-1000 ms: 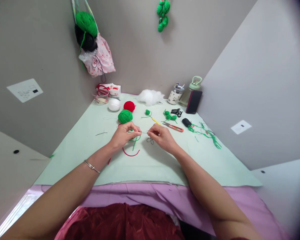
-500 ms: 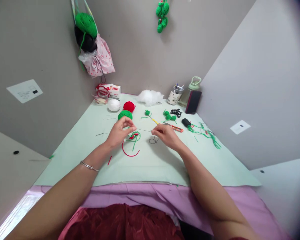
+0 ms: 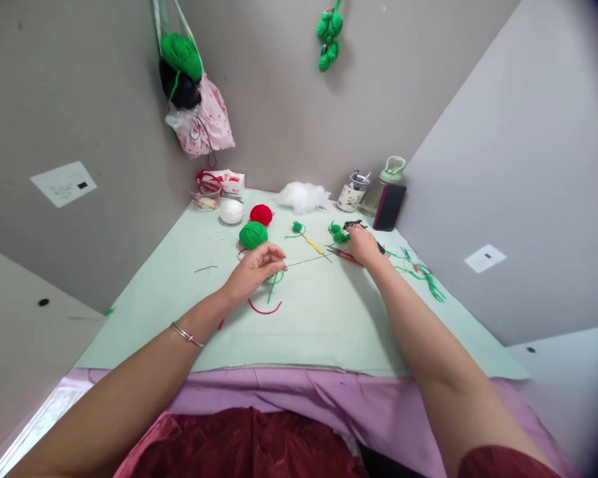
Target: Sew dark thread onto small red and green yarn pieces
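My left hand (image 3: 259,267) is over the middle of the table, thumb and fingertips pinched on a thin dark thread (image 3: 306,260). The thread runs straight and taut to the right toward my right hand (image 3: 364,244), whose closed fingers appear to grip its other end; the fingertips are partly hidden. Below my right hand lie orange-handled snips (image 3: 347,255), with small green yarn balls (image 3: 336,232) and a black hair claw (image 3: 352,225) beside its fingers. Under my left hand, a piece with green yarn ends (image 3: 273,287) is mostly covered. A yellow-handled crochet hook (image 3: 314,245) lies between the hands.
Green (image 3: 253,235), red (image 3: 261,214) and white (image 3: 231,212) yarn balls stand at the back left. White stuffing (image 3: 302,198) lies against the wall. A pen cup (image 3: 352,196), a bottle (image 3: 393,170) and a phone (image 3: 389,207) stand back right. Red yarn (image 3: 266,312) lies in front.
My right hand has moved away to the right and back, lengthening the taut thread between the hands. The dark loop that hung below it is gone. My left hand keeps its pinch.
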`<control>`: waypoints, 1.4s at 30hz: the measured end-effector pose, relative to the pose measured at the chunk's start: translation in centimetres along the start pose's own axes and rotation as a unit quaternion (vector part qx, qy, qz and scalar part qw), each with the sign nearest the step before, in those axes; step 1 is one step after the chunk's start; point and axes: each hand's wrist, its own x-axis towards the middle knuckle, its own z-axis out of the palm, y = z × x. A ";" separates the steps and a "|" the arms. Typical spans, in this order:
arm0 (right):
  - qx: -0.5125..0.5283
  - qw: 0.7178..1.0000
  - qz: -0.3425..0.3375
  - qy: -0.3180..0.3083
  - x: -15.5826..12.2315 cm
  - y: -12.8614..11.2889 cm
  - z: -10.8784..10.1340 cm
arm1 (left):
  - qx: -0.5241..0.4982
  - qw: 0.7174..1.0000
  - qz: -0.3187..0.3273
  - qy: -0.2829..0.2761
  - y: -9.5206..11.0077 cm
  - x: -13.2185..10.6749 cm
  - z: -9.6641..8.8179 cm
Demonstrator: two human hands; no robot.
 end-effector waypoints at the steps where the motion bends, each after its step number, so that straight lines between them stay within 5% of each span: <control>1: -0.003 1.000 0.002 -0.004 0.0 0.0 0.2 | 0.002 1.000 -0.002 -0.007 0.0 0.0 0.0; 7: 0.007 1.000 0.019 0.012 -1.1 -0.2 -1.8 | 0.003 0.999 -0.003 -0.033 -0.1 0.0 -0.1; 10: 0.182 0.983 -0.007 0.032 -2.7 -1.4 -4.2 | 0.007 0.999 -0.007 -0.048 -0.2 0.0 0.0; 11: 0.296 0.954 -0.028 0.020 -3.4 -2.2 -4.9 | 0.013 0.999 -0.011 -0.051 -0.2 0.0 0.1; 14: 0.578 0.808 -0.069 -0.088 -6.1 -5.1 -6.1 | 0.034 0.999 -0.023 -0.036 -0.2 -0.1 0.2; 17: 0.669 0.720 -0.083 -0.166 -8.7 -8.3 -6.2 | 0.015 1.000 -0.012 0.018 -0.1 -0.1 0.4; 23: 0.629 0.751 -0.136 -0.149 -11.2 -11.7 -5.7 | -0.020 0.999 0.004 0.045 0.1 0.0 0.4; 28: 0.625 0.759 -0.142 -0.113 -11.4 -11.7 -5.8 | -0.125 0.990 -0.038 0.059 0.2 0.1 -0.1; 35: 0.660 0.730 -0.169 -0.048 -11.7 -11.8 -5.6 | -0.281 0.954 -0.083 0.057 1.1 0.3 -0.5; 42: 0.618 0.765 -0.179 -0.020 -13.2 -12.3 -6.2 | -0.309 0.945 -0.082 0.070 1.2 0.4 -0.5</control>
